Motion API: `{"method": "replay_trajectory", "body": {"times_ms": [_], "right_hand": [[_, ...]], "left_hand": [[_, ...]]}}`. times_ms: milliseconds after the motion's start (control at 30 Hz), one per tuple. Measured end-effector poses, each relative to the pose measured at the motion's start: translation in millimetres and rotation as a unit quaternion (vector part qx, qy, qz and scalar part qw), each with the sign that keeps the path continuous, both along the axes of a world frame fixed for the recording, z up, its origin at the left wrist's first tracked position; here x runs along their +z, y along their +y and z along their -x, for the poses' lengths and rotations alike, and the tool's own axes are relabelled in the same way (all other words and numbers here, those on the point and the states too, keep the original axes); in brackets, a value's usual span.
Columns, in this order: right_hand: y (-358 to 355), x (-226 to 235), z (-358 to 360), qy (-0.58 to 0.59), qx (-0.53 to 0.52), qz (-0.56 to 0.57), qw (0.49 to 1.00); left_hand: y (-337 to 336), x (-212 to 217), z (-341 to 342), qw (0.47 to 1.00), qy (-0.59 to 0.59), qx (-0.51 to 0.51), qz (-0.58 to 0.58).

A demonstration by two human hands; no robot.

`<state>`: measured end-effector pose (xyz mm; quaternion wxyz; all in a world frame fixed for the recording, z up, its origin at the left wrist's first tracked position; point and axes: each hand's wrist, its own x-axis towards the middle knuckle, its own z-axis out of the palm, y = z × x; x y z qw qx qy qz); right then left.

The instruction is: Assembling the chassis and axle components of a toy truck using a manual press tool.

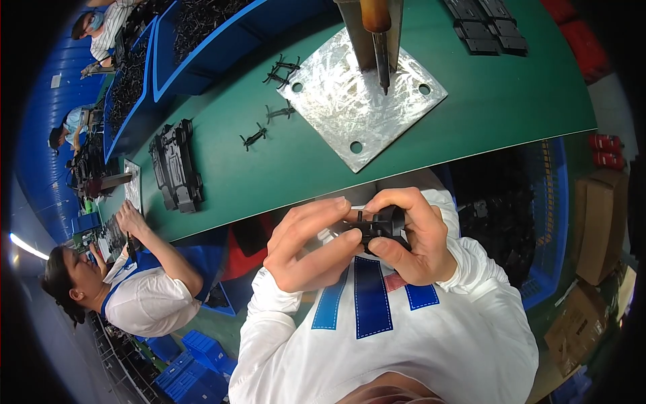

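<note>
In front of my chest, just off the near edge of the table, I hold a small black plastic part (387, 225) in both hands. My right hand (424, 236) is closed around its right end, thumb below and index finger over the top. The fingers and thumb of my left hand (309, 246) pinch its left side, where a short peg sticks up. Fingers hide much of the part, so its full shape does not show.
On the green table (229, 182), a steel plate (336, 114) stands under a soldering-iron-like tool (381, 47) on a post. Small black brackets (254, 137) lie left of it. Black chassis-like parts (176, 165), blue bins (202, 57), and a co-worker (148, 289) are farther left.
</note>
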<state>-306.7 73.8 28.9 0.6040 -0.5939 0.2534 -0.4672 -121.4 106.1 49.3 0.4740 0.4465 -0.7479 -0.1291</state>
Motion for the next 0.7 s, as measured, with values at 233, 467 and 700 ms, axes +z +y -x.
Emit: {"method": "replay_trajectory", "body": {"times_ms": [233,467,700], "right_hand": [[-2.2,3.7,0.9,0.053,0.009,0.023,0.998],[3.1,-0.4,-0.7,0.057,0.009,0.003,0.998],[5.6,0.9,0.7,0.061,-0.007,-0.015,0.998]], "left_hand": [[-4.2,2.6,-1.2,0.999,-0.051,-0.015,-0.004],[-5.2,3.2,-1.7,0.998,-0.063,-0.01,0.001],[-7.2,1.5,0.2,0.994,-0.11,-0.013,0.019]]}}
